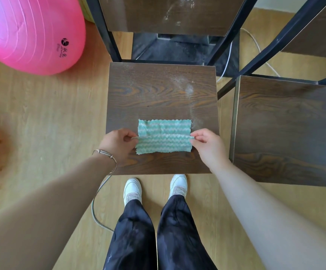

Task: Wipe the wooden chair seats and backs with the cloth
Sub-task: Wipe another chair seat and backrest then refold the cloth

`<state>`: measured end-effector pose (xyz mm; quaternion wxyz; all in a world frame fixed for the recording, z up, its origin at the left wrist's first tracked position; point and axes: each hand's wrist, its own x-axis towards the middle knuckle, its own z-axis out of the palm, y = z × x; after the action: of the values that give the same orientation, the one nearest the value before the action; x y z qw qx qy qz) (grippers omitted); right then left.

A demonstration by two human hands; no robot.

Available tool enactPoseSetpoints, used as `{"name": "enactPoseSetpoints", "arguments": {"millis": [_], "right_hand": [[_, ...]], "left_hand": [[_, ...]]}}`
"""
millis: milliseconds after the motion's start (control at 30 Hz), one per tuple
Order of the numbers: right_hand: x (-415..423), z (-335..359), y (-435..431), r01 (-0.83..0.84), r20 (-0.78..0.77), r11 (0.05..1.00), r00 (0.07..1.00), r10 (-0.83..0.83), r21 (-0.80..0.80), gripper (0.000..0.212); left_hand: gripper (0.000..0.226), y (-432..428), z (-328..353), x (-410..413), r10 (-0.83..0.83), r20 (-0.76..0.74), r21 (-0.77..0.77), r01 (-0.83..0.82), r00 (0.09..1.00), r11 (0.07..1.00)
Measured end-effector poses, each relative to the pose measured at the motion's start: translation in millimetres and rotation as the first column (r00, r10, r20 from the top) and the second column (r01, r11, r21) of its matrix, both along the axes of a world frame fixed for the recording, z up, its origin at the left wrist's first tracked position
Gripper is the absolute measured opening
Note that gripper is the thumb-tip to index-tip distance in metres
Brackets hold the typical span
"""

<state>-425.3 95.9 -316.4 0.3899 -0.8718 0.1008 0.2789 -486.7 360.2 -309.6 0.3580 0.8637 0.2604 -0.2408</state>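
A green-and-white wavy cloth (164,136) lies spread on the near half of a dark wooden chair seat (158,90). My left hand (118,146) pinches the cloth's left edge and my right hand (206,144) pinches its right edge, raising a fold across its middle. White dust streaks the seat's far right part and the chair's wooden back (173,14). A second wooden chair seat (282,129) stands to the right, its back (317,36) partly cut off by the frame.
A large pink exercise ball (31,32) sits on the wooden floor at the upper left. Black metal chair frames (234,36) rise behind both seats. A grey cable (97,201) curves over the floor near my white shoes (132,189). A white cord (255,45) lies behind the chairs.
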Motion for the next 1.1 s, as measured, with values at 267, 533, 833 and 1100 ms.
{"name": "enactPoseSetpoints", "arguments": {"millis": [267,533,833,1100], "right_hand": [[50.2,-9.4,19.6,-0.030,0.021,0.973,0.999,0.035,-0.230,0.023],[34.2,-15.0,38.8,0.037,-0.161,0.972,0.984,-0.075,-0.232,0.026],[22.6,6.9,72.8,-0.007,-0.002,0.998,1.000,0.007,-0.057,0.009],[0.8,-15.7,109.1,-0.232,-0.054,0.958,0.968,0.244,0.167,0.028]], "left_hand": [[0.027,8.0,-21.5,31.3,-0.069,0.022,0.222,0.062,0.997,0.973],[0.062,11.0,-21.6,0.0,-0.274,0.010,0.455,0.240,0.962,0.857],[0.065,34.3,-15.0,-21.2,-0.351,0.026,0.553,0.279,0.936,0.785],[0.067,52.3,-10.9,-48.6,-0.279,0.039,0.538,0.216,0.959,0.815]]}}
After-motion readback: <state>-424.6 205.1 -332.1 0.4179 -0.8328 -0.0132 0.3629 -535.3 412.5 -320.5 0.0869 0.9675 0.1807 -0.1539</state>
